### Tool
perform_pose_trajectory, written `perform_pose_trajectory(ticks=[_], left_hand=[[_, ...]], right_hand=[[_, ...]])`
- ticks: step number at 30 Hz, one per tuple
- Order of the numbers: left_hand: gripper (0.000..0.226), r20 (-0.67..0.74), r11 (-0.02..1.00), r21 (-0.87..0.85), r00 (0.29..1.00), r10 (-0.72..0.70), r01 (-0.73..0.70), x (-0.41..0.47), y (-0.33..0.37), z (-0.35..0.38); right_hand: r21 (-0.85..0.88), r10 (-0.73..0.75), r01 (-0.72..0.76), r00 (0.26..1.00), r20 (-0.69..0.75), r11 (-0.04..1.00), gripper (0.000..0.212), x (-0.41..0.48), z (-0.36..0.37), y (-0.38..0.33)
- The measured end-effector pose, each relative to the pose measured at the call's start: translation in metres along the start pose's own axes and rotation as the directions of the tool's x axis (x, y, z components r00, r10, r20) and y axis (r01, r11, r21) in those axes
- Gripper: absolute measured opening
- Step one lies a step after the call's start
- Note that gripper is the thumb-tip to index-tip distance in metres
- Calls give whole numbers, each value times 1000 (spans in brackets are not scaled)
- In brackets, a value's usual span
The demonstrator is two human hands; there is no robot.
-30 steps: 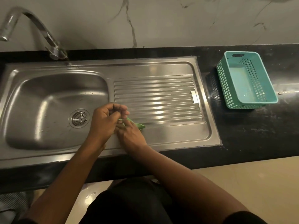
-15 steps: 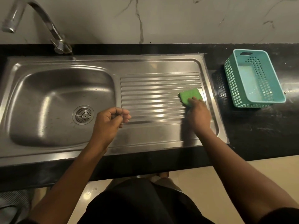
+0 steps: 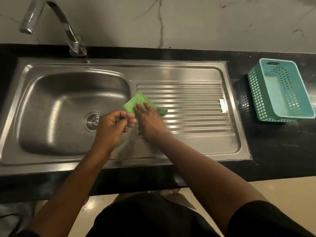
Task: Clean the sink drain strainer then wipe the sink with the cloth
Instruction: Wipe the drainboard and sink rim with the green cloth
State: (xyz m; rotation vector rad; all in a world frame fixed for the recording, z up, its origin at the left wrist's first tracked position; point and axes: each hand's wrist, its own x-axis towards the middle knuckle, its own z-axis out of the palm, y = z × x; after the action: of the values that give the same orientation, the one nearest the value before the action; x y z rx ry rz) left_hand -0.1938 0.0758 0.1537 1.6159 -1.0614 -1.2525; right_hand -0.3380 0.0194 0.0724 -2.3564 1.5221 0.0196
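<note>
Cloth [image 3: 136,102] swept left, right hand [image 3: 150,121] flat

The sink [image 3: 171,69] sits in the bench [image 3: 273,151], its basin [image 3: 51,117] toward 9 o'clock and its drainboard [image 3: 196,106] toward 3. The strainer [image 3: 93,121] lies in the basin floor, and the tap [image 3: 68,31] stands behind at 11 o'clock. The cloth [image 3: 135,101] lies on the drainboard's 9 o'clock end, under the flat right hand [image 3: 150,120]. The curled left hand [image 3: 112,127] hangs between cloth and strainer. At 2 o'clock the basket [image 3: 256,93] rests on the bench.

Right hand [image 3: 150,120] slid cloth [image 3: 136,103] from drainboard's right end to basin edge.
</note>
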Motion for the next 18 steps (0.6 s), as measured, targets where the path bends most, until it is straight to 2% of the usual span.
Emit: perform_pose_trajectory(ticks=[3,5,7,11,14,18], left_hand=[[33,4,1000,1,1000,1,-1,3,-2,-2],[35,8,1000,8,1000,-6,6,4,-6,-5],[36,17,1000,-4,1000,-24,24,5,-8,-5],[36,42,998,6,998,-57,56,7,-13,-6],[37,53,998,20,996,-67,66,10,-16,-10],[35,60,997,34,996,-67,65,15,-14,-12]], right_hand=[[-31,-12,10,998,-69,999,58,-10,-1,35],[-33,101,-109,977,-186,993,57,-25,-4,70],[-60,242,-269,928,-284,961,53,-45,-10,113],[-5,534,-558,796,-284,830,47,-75,-34,190],[18,614,-634,742,-270,773,23,-55,-36,186],[-70,570,-606,777,-267,793,32,-17,-29,118]])
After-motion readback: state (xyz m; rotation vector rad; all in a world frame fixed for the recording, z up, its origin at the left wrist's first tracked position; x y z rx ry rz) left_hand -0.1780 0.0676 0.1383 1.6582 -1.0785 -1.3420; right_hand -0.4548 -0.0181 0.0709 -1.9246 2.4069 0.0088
